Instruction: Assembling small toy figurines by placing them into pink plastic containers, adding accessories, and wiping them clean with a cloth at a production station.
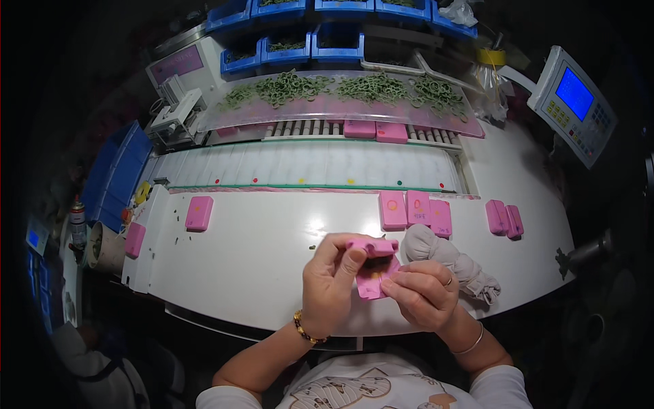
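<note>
Across a tabletop (252, 255) runs a long strip (306, 163). Behind the strip: a roller track (303, 128) bearing two boxes (359, 129), then a tray (272, 118) of curled pieces (293, 87), then bins (338, 53). Off its left end, a crate (112, 163); off its right, a display panel (574, 102). Before it: one box (199, 213) leftward, three more (392, 210) rightward. Farther before it, a cloth (446, 255), and a packet (371, 290) between left hand (329, 283) and right hand (424, 293).

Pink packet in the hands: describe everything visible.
The pink packet looks like thin, creased sheet material. It is partly open, its dark interior too unclear to identify; a small yellowish patch shows near its lower flap. The left hand grips its left side; the right hand pinches its right, over the white table.
</note>
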Demonstrator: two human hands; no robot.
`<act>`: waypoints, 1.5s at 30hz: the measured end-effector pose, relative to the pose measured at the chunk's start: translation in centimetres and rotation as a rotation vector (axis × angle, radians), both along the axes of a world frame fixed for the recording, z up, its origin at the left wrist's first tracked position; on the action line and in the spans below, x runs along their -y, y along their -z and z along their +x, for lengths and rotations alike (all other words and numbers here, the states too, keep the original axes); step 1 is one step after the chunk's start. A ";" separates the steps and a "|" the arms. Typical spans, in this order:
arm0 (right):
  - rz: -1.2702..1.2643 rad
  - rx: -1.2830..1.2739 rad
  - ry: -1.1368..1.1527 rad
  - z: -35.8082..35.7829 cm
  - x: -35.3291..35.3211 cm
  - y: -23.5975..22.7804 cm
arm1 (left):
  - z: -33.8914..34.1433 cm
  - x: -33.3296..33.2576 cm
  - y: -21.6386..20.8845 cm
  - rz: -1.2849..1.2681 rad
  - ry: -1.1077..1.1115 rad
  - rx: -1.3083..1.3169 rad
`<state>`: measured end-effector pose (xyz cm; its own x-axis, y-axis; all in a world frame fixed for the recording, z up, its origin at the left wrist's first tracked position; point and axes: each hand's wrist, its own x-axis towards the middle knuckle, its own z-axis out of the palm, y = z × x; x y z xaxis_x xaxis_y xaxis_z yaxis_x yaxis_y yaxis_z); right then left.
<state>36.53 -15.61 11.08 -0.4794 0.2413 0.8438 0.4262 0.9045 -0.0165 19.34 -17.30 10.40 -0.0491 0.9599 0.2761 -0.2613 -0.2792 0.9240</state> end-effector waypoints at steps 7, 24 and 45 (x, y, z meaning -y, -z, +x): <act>-0.043 -0.045 0.013 -0.4 0.0 0.3 | 0.2 0.8 0.4 0.062 0.040 -0.019; -1.592 -0.765 -0.636 0.8 -1.4 -0.8 | -1.6 1.5 0.5 -0.124 0.286 -0.023; -1.369 -0.635 -0.214 -0.9 0.4 1.2 | -11.4 -16.7 4.3 0.023 -0.681 -1.184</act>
<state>35.60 -16.03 9.88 -0.2612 0.9591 0.1088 -0.1066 0.0834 -0.9908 7.89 -0.63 6.10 -0.2315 0.8356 0.4982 0.8702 -0.0511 0.4900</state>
